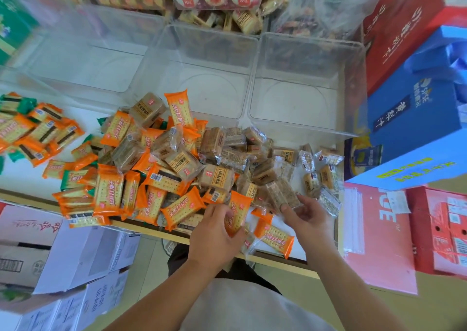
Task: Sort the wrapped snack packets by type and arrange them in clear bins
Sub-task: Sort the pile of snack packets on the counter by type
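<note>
Head view shows sorting at its start: the clear bins [300, 98] at the far side hold nothing, and the mixed packets [161, 158] lie heaped on the table. The left hand [214, 237] grasps an orange cracker packet [236, 214] at the near edge; the right hand [307, 217] pinches a clear-wrapped brown biscuit packet [283, 194]. Next, I think, each packet needs its own bin.
</note>
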Action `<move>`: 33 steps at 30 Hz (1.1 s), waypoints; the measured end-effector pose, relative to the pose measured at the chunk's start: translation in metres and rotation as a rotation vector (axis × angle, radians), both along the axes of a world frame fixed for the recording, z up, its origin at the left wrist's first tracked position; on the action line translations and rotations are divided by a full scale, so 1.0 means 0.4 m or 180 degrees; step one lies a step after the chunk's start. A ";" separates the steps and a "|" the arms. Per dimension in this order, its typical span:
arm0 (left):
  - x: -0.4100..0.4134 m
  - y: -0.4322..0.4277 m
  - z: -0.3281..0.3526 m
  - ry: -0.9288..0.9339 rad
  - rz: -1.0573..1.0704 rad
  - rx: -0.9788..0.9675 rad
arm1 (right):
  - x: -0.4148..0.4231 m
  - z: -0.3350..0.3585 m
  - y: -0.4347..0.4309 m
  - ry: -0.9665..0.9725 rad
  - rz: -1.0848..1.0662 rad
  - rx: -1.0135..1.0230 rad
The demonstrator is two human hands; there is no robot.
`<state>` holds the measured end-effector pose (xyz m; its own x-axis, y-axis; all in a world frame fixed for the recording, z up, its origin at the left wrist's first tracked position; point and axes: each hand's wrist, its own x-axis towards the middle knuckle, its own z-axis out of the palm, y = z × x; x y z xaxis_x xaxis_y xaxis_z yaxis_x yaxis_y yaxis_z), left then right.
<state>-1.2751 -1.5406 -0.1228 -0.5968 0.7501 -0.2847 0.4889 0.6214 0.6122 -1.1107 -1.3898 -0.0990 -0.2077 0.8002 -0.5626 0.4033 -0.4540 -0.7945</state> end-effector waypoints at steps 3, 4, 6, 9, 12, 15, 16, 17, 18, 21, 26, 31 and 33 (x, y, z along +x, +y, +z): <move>0.028 0.005 -0.001 -0.0171 0.0071 0.0121 | -0.022 0.005 0.023 -0.0262 0.0281 0.0123; 0.041 0.003 -0.005 -0.0228 0.0082 0.0195 | -0.023 0.005 0.030 -0.0313 0.0385 0.0134; 0.066 -0.006 -0.020 -0.0328 0.0165 0.0315 | -0.020 0.000 0.036 -0.0377 0.0634 0.0046; 0.086 -0.008 -0.040 -0.0371 0.0210 0.0288 | -0.012 -0.015 0.041 -0.0444 0.0850 0.0006; 0.091 0.004 -0.045 -0.0446 0.0025 0.0314 | -0.006 -0.030 0.038 -0.0380 0.1245 0.0026; 0.095 0.021 -0.050 -0.0409 0.0009 0.0357 | -0.008 -0.056 0.022 -0.0694 0.1662 0.0154; 0.095 0.029 -0.051 -0.0357 0.0019 0.0383 | -0.007 -0.065 0.020 -0.0775 0.1718 0.0193; 0.096 0.035 -0.053 -0.0313 0.0023 0.0403 | -0.006 -0.070 0.021 -0.0835 0.1761 0.0186; 0.097 0.040 -0.053 -0.0290 0.0029 0.0408 | -0.006 -0.073 0.020 -0.0886 0.1852 0.0176; 0.102 0.047 -0.051 -0.0284 0.0037 0.0412 | -0.004 -0.073 0.008 -0.1027 0.1944 0.0185; 0.097 0.045 -0.064 -0.0489 0.0182 0.0458 | -0.004 -0.051 -0.023 -0.0324 0.1360 -0.0188; 0.097 0.056 -0.062 -0.0788 0.0093 0.0582 | -0.015 -0.027 -0.036 0.0460 0.0773 -0.0849; 0.090 0.063 -0.050 -0.0771 0.0008 0.0520 | -0.017 -0.016 -0.033 0.0423 0.0708 -0.0805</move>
<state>-1.2389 -1.5153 -0.1426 -0.5282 0.7964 -0.2946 0.3150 0.5060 0.8030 -1.1176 -1.4030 -0.1053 -0.4457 0.5660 -0.6935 0.4152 -0.5557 -0.7203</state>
